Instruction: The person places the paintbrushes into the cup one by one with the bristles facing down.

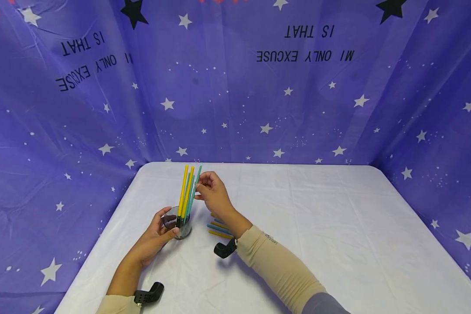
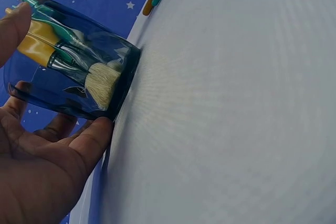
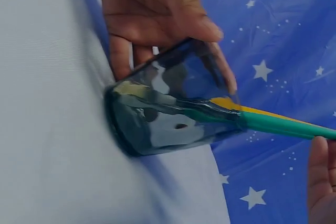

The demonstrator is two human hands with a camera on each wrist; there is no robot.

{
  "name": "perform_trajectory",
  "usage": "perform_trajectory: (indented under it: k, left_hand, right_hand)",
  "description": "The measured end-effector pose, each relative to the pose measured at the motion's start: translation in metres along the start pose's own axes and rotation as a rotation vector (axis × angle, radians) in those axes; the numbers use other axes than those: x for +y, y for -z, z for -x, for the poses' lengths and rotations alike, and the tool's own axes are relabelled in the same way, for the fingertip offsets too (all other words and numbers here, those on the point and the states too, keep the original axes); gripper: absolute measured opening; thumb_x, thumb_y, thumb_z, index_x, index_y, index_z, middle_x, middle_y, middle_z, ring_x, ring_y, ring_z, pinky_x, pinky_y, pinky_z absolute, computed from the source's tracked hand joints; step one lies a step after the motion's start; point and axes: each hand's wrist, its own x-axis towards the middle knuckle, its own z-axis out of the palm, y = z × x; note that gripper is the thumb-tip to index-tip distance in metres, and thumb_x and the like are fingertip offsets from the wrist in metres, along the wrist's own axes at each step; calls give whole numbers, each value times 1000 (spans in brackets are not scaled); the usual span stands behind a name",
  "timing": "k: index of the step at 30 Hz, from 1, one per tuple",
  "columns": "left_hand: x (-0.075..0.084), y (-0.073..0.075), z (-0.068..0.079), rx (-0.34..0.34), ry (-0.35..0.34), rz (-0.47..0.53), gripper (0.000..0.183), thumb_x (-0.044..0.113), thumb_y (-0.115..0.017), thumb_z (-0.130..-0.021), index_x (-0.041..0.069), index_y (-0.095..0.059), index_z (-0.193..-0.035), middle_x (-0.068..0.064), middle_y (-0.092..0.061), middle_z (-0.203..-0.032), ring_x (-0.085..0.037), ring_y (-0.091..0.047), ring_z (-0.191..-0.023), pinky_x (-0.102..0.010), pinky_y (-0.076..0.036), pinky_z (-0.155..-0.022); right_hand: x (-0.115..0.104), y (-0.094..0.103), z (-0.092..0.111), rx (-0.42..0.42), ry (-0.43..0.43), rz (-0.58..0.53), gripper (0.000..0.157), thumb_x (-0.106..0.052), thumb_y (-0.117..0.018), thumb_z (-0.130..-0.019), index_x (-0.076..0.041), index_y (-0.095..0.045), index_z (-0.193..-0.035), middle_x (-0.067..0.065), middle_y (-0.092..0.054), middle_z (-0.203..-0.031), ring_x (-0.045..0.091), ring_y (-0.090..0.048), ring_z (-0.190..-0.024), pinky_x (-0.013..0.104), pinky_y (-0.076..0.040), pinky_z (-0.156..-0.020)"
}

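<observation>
By the thumb and fingertips of the right hand point(image 1: 213, 194), a teal brush point(image 1: 199, 172) is pinched near the upper part of its handle; its lower end is seen inside the glass point(image 1: 185, 231). With the glass taken as the clock's centre and twelve at the table's far edge, that hand is found at two o'clock. The glass itself, on the left part of the table point(image 1: 298, 218), is gripped by the left hand point(image 1: 155, 237) from eight o'clock, the thumb set apart from the fingers, which are curled around the wall. Whether the base is fully rested on the cloth cannot be told.

Beside the pinched brush, yellow brushes point(image 1: 183, 187) and further teal ones are held by the glass, handles up and leaning towards one o'clock, with pale bristles point(image 2: 102, 85) turned down near the bottom. At three o'clock, well apart from the glass, loose brushes point(image 1: 218, 228) are laid side by side, yellow and teal, partly covered by the right forearm, so they cannot be fully counted.

The gathering of brushes may be judged about half done: several are stood in the glass, one is being handled, and the loose group is left. Beyond, at twelve, a starry purple backdrop point(image 1: 239, 139) is hung.
</observation>
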Motion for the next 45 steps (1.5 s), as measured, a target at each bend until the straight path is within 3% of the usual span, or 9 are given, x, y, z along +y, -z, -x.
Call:
perform_trajectory:
  k: [6,14,17,24,29,34,37,45]
  left_hand:
    - [0,0,0,0,-3,-7,75,8,-59,-99,12,-9,-154,-24,-30,-146,-24,-41,-127,-22,-45,-90]
    - [0,0,0,4,-3,-7,75,7,-60,-99,11,-9,-154,-25,-30,-145,-23,-42,-126,-22,-45,-90]
    - [0,0,-1,4,-4,-9,75,7,-60,-99,11,-9,-154,-25,-30,-145,-21,-43,-125,-21,-45,-90]
    - [1,1,1,1,-6,-11,75,7,-60,-99,12,-10,-154,-25,-30,-145,-21,-42,-125,-21,-44,-90]
    - [0,1,1,-3,-7,-8,76,7,-60,-99,12,-10,-154,-24,-29,-146,-21,-41,-126,-21,-44,-91]
    - [0,2,1,-4,-9,-4,76,6,-60,-98,11,-9,-154,-25,-30,-145,-20,-42,-125,-21,-45,-91]
    - [0,2,1,-5,-11,-1,76,7,-61,-98,11,-9,-154,-25,-29,-145,-19,-43,-125,-21,-45,-90]
    - [-1,2,0,-9,-23,7,76,5,-60,-98,11,-10,-154,-25,-30,-144,-13,-46,-120,-21,-45,-90]
  right_hand:
    - [10,-3,2,2,-66,33,13,4,-54,-98,-1,-52,-110,6,-54,-93,16,-59,-83,32,-56,-71]
    - [19,5,5,-51,-92,171,9,0,-58,-97,1,-56,-106,6,-57,-93,21,-62,-86,34,-57,-72]
    - [20,14,6,-105,-111,254,8,-3,-60,-97,0,-58,-104,6,-59,-94,22,-62,-86,35,-57,-72]
    - [22,47,6,-295,-202,382,20,-2,-59,-97,8,-57,-114,8,-60,-94,42,-58,-91,46,-55,-76]
    - [19,69,7,-374,-270,523,21,-5,-57,-98,6,-59,-116,7,-59,-95,32,-59,-82,36,-51,-69]
    - [17,86,7,-445,-192,886,13,-5,-58,-96,-2,-64,-108,0,-60,-89,17,-56,-78,28,-47,-69]
    - [16,92,7,-465,-178,1026,10,-5,-61,-94,-6,-66,-103,-2,-60,-86,13,-52,-76,27,-43,-69]
    - [10,97,10,-551,-311,1061,9,-3,-64,-93,-10,-69,-96,0,-61,-88,15,-53,-76,29,-45,-70]
